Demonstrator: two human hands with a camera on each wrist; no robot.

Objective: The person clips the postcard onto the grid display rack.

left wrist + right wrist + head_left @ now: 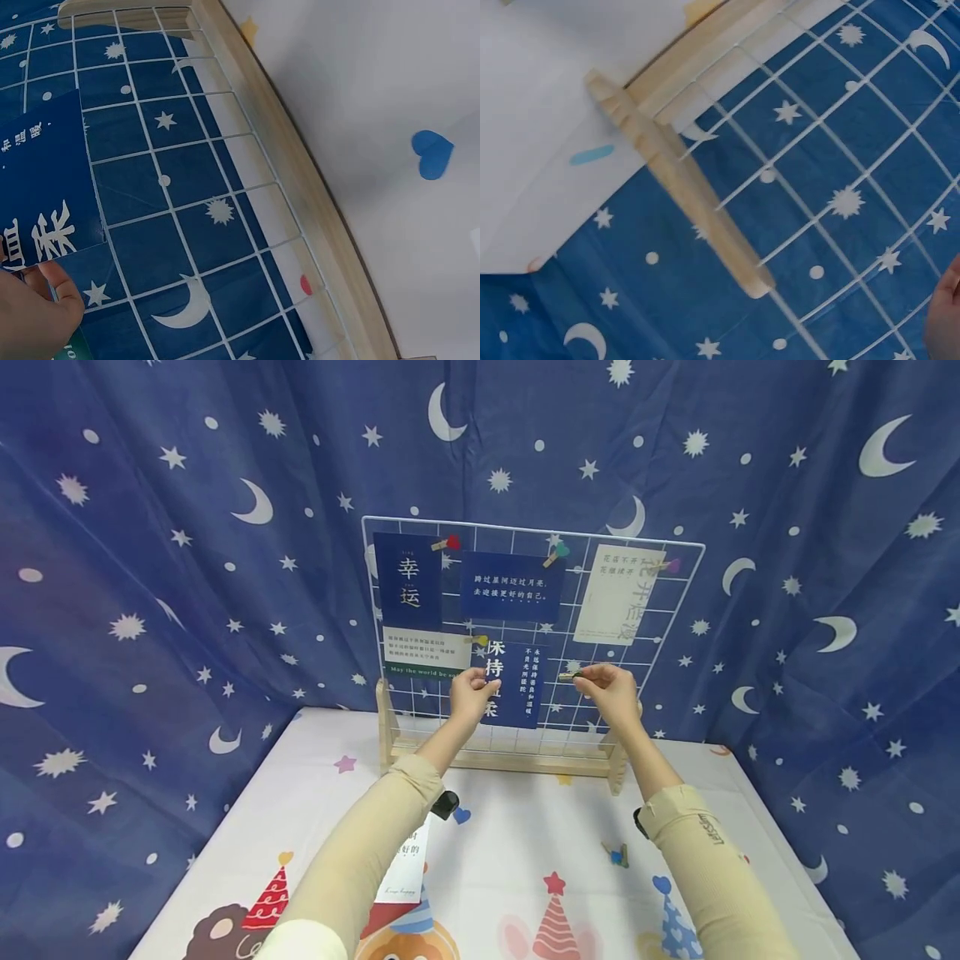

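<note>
A dark-blue fabric curtain with white moons and stars point(225, 460) hung behind a white cloth-topped counter with cartoon prints point(517, 843). On it stood a white metal wire grid point(532, 531) in a pale wooden stand point(502, 762). Low at the grid's middle was a dark-blue paper card with white characters point(517, 693). Around this card were a navy card with gold characters point(408, 552) toward ten o'clock, a wide blue card with small white lettering point(512, 606) at twelve, and a cream rectangular card point(603, 597) just before two. A white paper card point(405, 872) lay on the counter at seven, partly hidden by the beige left sleeve point(348, 852).

The left hand point(471, 696), fingers narrowed, pinched the dark-blue card's edge near nine o'clock, blocking some characters. The right hand point(613, 693) held a small wooden clip point(567, 677) in its fingertips at three. A yellow-topped clip point(477, 640) sat toward eleven; blue-topped clips point(617, 857) lay on the counter at five.
</note>
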